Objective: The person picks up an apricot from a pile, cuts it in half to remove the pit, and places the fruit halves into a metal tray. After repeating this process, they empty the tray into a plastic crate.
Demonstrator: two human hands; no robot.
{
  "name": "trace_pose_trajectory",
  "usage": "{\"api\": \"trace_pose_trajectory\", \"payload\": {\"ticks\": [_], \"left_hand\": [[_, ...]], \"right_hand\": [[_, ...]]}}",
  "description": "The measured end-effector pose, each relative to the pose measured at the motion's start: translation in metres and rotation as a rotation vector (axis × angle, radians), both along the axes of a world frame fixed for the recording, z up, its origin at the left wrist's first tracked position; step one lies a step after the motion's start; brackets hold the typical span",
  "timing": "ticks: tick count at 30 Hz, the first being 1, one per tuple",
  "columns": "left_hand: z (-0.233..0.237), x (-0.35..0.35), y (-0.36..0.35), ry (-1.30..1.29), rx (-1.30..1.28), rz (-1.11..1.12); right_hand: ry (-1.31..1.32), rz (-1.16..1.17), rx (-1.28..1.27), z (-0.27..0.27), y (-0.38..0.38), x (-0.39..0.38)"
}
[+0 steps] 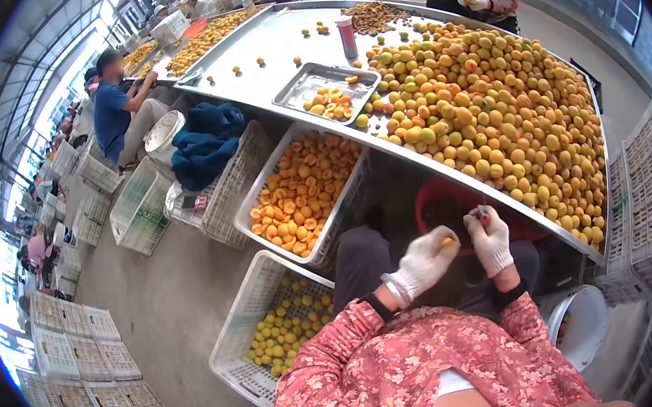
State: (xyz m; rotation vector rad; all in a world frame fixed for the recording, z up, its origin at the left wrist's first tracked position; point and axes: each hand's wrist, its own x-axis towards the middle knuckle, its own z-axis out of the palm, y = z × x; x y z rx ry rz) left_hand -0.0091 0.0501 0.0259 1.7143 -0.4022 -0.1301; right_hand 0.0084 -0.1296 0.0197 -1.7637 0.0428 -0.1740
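Observation:
My left hand (423,265), in a white knit glove, is closed around an apricot (447,241), a bit of its orange skin showing at the fingertips. My right hand (492,244), gloved too, is closed close beside it, apart by a small gap. A small red object (485,220) shows between its fingers; its kind I cannot make out. Below both hands, under the table edge, stands a red basin (422,203) with dark contents. Whole apricots (483,122) are heaped on the metal table just ahead.
A metal tray (284,97) with apricot halves lies on the table (252,93) near a tumbler (347,38). On my left stand a crate of halves (245,217) and a crate of greenish fruit (226,353). A white bucket (589,327) is at right. Other people sit around.

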Motion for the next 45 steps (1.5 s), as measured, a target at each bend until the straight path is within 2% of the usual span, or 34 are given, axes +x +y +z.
{"api": "trace_pose_trajectory", "payload": {"ticks": [1, 4, 6, 7, 8, 9, 10, 11, 13, 15, 17, 18, 19, 21, 23, 24, 25, 27, 28, 31, 33, 37, 42, 45], "left_hand": [[0.0, 0.011, 0.017, -0.013, 0.032, 0.144], [0.01, 0.035, 0.069, 0.025, 0.054, 0.303], [-0.004, 0.061, 0.109, -0.032, 0.123, 0.468], [-0.001, 0.071, 0.125, 0.103, 0.075, 0.551], [-0.035, 0.093, 0.156, -0.086, 0.173, 0.586], [-0.05, 0.109, 0.179, -0.097, 0.203, 0.653], [-0.053, 0.119, 0.198, -0.078, 0.325, 0.715], [-0.054, 0.126, 0.212, -0.216, 0.574, 0.793], [-0.043, 0.134, 0.223, 0.005, 0.619, 0.82], [-0.025, 0.149, 0.21, -0.03, 0.636, 0.805], [-0.015, 0.172, 0.192, -0.061, 0.647, 0.792], [-0.011, 0.191, 0.178, -0.064, 0.532, 0.715], [-0.007, 0.211, 0.163, -0.068, 0.417, 0.638], [0.005, 0.254, 0.124, -0.098, 0.359, 0.537], [0.014, 0.295, 0.085, -0.169, 0.305, 0.416], [0.013, 0.318, 0.066, -0.153, 0.316, 0.367], [0.012, 0.341, 0.047, -0.139, 0.324, 0.317], [0.005, 0.383, 0.014, -0.294, 0.537, 0.292], [0.003, 0.401, 0.001, -0.448, 0.675, 0.277], [-0.01, 0.447, -0.033, -0.351, 0.876, 0.17], [-0.024, 0.467, -0.045, -0.241, 0.87, 0.161], [-0.061, 0.503, -0.051, -0.229, 0.887, 0.084], [-0.049, 0.523, -0.056, -0.205, 1.065, -0.154], [-0.037, 0.53, -0.062, -0.183, 1.143, -0.216]], "right_hand": [[-0.037, -0.046, -0.156, -0.005, -0.004, 0.01], [-0.077, -0.08, -0.042, -0.014, -0.016, 0.015], [0.048, -0.078, 0.02, -0.023, -0.03, 0.014], [0.051, -0.086, 0.021, -0.017, -0.033, 0.01], [0.171, -0.081, 0.206, -0.002, -0.035, 0.002], [0.292, -0.075, 0.392, 0.012, -0.037, -0.005], [0.293, -0.071, 0.415, 0.019, -0.038, -0.009], [0.32, -0.025, 0.506, 0.023, -0.046, -0.011], [0.294, -0.016, 0.675, 0.031, -0.054, -0.013], [0.225, -0.012, 0.746, 0.027, -0.057, -0.008], [0.356, 0.004, 0.816, 0.033, -0.056, -0.001], [0.426, 0.063, 0.623, 0.024, -0.058, 0.002], [0.529, 0.012, 0.466, 0.022, -0.055, 0.004], [0.488, 0.018, 0.358, -0.03, -0.05, 0.008], [0.4, 0.026, -0.034, -0.064, -0.044, 0.006], [0.295, 0.071, -0.345, -0.056, -0.038, 0.01], [0.457, 0.113, -0.326, -0.042, -0.033, 0.015], [0.607, 0.301, -0.522, -0.046, -0.033, 0.028], [0.667, 0.361, -0.519, -0.051, -0.037, 0.035], [0.786, 0.439, -0.496, -0.058, -0.047, 0.058], [0.839, 0.468, -0.42, -0.065, -0.048, 0.065], [0.924, 0.543, -0.368, -0.06, -0.054, 0.083], [1.01, 0.581, -0.366, -0.057, -0.06, 0.102], [1.027, 0.606, -0.352, -0.055, -0.063, 0.106]]}}
